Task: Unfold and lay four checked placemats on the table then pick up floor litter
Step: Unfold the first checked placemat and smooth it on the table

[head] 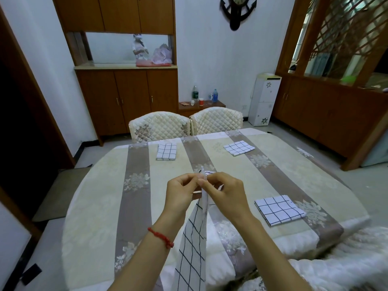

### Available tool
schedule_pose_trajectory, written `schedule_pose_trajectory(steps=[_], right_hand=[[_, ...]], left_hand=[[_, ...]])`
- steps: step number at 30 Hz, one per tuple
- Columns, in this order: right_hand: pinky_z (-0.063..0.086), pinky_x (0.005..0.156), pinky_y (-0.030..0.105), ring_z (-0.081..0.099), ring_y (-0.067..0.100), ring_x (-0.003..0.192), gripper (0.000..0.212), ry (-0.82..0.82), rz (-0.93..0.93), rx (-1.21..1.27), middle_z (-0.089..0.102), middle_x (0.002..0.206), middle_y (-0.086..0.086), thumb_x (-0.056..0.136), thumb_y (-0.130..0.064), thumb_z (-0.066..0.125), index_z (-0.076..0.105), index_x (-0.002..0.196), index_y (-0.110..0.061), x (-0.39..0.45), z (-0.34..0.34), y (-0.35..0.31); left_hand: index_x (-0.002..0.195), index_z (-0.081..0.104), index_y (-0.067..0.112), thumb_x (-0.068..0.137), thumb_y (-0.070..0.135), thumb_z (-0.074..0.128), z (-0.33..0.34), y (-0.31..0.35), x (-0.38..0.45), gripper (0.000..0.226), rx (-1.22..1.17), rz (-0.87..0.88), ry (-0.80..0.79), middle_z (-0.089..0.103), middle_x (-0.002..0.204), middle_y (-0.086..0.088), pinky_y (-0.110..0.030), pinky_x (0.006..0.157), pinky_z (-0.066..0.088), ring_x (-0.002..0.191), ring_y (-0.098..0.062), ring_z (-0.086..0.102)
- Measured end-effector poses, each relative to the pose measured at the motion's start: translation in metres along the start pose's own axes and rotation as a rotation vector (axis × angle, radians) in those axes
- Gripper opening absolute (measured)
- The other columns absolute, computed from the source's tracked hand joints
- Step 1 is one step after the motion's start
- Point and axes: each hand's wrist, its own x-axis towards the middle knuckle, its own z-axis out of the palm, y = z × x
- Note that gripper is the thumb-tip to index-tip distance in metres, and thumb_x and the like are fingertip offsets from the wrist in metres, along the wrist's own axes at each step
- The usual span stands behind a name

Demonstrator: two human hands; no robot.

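Note:
A white placemat with a dark check (192,244) hangs down in front of me over the near edge of the table (94,206). My left hand (180,192) and my right hand (222,192) both pinch its top edge, close together. Three more checked placemats lie folded on the striped tablecloth: one at the far left (166,151), one at the far right (239,148), one near right (279,209).
Two quilted chairs (159,126) stand at the table's far side. A wooden cabinet (126,97) lines the back wall, with a low stand of bottles and cups (199,102) and a white dispenser (263,99) beside it. A dark scrap (31,274) lies on the floor at left.

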Motion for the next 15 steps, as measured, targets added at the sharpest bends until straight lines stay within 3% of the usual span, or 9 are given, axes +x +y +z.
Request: schedule_pose_trajectory(steps=[4, 8, 11, 15], right_hand=[[0.047, 0.062, 0.015, 0.060, 0.005, 0.072, 0.014, -0.055, 0.054, 0.125, 0.064, 0.068, -0.010, 0.083, -0.022, 0.066, 0.074, 0.086, -0.010, 0.001, -0.001, -0.001], [0.037, 0.055, 0.011, 0.052, 0.001, 0.057, 0.014, -0.030, 0.118, 0.143, 0.058, 0.057, -0.009, 0.084, -0.012, 0.063, 0.071, 0.074, -0.006, 0.005, 0.002, 0.009], [0.034, 0.055, 0.022, 0.040, 0.007, 0.054, 0.022, 0.037, 0.215, 0.158, 0.055, 0.059, 0.007, 0.084, -0.014, 0.062, 0.064, 0.068, 0.000, 0.017, 0.000, 0.022], [0.049, 0.066, 0.039, 0.049, 0.016, 0.059, 0.018, 0.126, 0.347, 0.184, 0.057, 0.056, -0.003, 0.084, -0.013, 0.062, 0.065, 0.066, -0.009, 0.044, -0.011, 0.049]], left_hand=[[0.087, 0.070, 0.001, 0.089, 0.012, 0.055, -0.004, -0.003, 0.003, 0.018, 0.006, 0.013, -0.030, 0.073, 0.089, -0.019, -0.029, 0.067, 0.059, 0.083, -0.027, 0.071], [0.082, 0.067, 0.002, 0.089, 0.011, 0.055, -0.008, -0.008, 0.008, 0.017, 0.017, 0.044, 0.041, 0.071, 0.078, -0.011, -0.024, 0.059, 0.057, 0.071, -0.020, 0.069], [0.073, 0.065, 0.008, 0.089, 0.010, 0.054, -0.023, -0.011, 0.023, 0.019, 0.041, 0.041, 0.183, 0.066, 0.073, -0.008, -0.019, 0.054, 0.055, 0.065, -0.016, 0.065], [0.076, 0.063, 0.004, 0.089, 0.008, 0.055, -0.064, -0.011, 0.052, 0.015, 0.077, 0.040, 0.333, 0.063, 0.075, -0.010, -0.015, 0.049, 0.053, 0.066, -0.021, 0.060]])
